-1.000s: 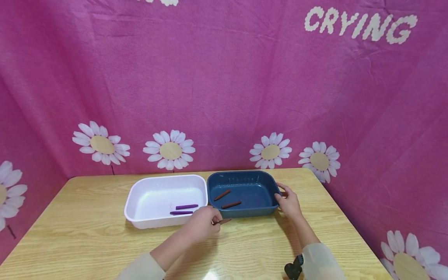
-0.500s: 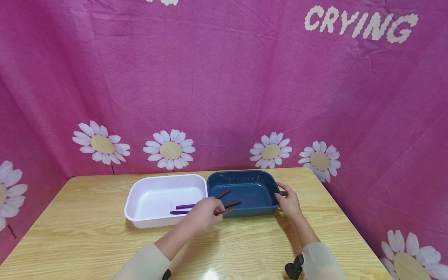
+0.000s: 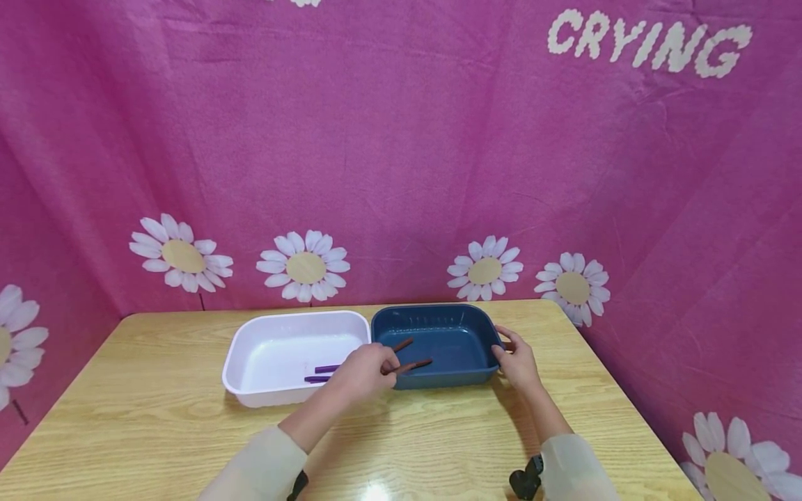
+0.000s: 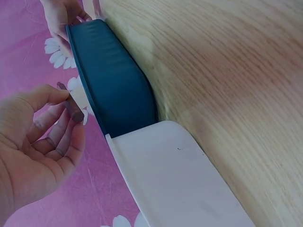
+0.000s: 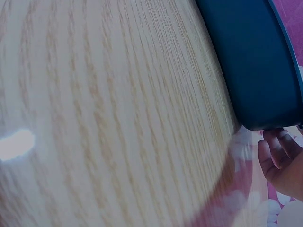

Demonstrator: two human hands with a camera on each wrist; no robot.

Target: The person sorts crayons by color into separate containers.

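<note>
My left hand [image 3: 363, 372] pinches a brown crayon [image 4: 73, 108] between thumb and fingers, above the near left corner of the dark blue tray [image 3: 460, 348]. Inside that tray lie two more brown crayons, one [image 3: 406, 344] partly behind the hand. At the tray's right end, my right hand [image 3: 519, 362] holds the rim, thumb over the edge and fingers outside. The right wrist view shows the fingers [image 5: 279, 150] against the end wall. Two purple crayons [image 3: 318, 379] lie in the white tray [image 3: 266, 351], their right ends covered by the left hand.
Both trays stand side by side near the back of the wooden table [image 3: 156, 417], the white one on the left. Behind and at the sides hangs a pink cloth [image 3: 376, 139] with daisies. A black wrist device [image 3: 526, 479] shows at the right sleeve.
My left hand has risen and moved slightly forward with the brown crayon, from in front of the blue tray to over its near left corner. The right hand stays on the rim.
</note>
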